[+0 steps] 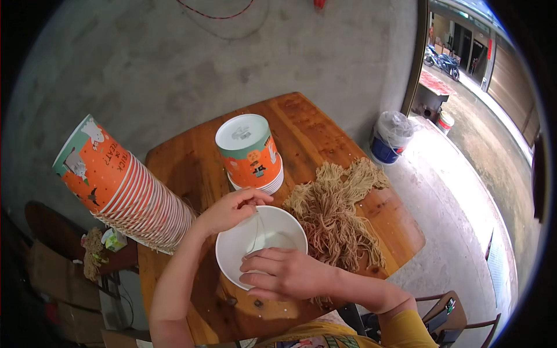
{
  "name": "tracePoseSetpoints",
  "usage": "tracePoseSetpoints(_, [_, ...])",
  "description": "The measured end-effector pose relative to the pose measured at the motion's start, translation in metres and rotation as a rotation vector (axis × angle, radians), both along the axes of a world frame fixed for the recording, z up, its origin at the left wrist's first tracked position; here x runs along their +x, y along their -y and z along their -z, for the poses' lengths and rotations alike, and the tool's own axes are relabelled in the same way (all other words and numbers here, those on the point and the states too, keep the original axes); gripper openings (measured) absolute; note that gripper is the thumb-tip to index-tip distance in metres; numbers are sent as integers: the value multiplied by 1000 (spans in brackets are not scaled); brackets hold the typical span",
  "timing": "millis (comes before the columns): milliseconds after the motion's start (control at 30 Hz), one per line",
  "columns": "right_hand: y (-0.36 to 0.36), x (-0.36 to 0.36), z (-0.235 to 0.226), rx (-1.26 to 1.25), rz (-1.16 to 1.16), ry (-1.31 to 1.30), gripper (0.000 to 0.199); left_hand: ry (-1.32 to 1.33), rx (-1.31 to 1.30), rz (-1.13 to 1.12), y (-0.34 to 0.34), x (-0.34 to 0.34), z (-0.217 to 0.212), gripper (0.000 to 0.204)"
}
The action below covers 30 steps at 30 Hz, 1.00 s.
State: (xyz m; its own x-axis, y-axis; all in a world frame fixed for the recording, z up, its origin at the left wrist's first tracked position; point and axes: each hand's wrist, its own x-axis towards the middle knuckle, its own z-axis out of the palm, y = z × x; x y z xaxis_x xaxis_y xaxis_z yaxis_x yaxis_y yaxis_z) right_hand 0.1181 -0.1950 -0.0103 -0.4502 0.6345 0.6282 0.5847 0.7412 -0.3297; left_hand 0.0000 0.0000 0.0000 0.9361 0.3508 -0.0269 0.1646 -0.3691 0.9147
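Note:
A white paper bucket (227, 255) stands upright on the wooden table in front of me, its mouth facing up. At its far rim my left hand (235, 210) is closed, fingers curled, pinching a thin light string (257, 229). The string hangs in a curve over the bucket's mouth toward my right hand (284, 271). That hand reaches over the near right rim, fingers bent together around the string's other end; its fingertips are partly hidden. Just right of the bucket lies a loose heap of tan and brown strings (342, 223).
A tall, leaning stack of nested orange paper buckets (139, 191) rises at the left. A shorter upside-down stack (250, 156) stands at the table's (299, 119) far side. A blue-and-white pail (390, 139) sits on the floor by the doorway. Chairs stand at lower left and right.

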Motion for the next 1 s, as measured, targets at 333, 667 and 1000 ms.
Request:
tracePoseSetpoints(333, [5,3,1,-3,-92,21,20,10,-676,-220,-7,2,19,13])
tracePoseSetpoints(667, [3,6,5,-50,-69,-5,18,270,-786,-277,9,-13,18,12])
tracePoseSetpoints(1000, [-1,4,-3,12,-80,-22,16,98,-789,-114,-19,-22,47,12])
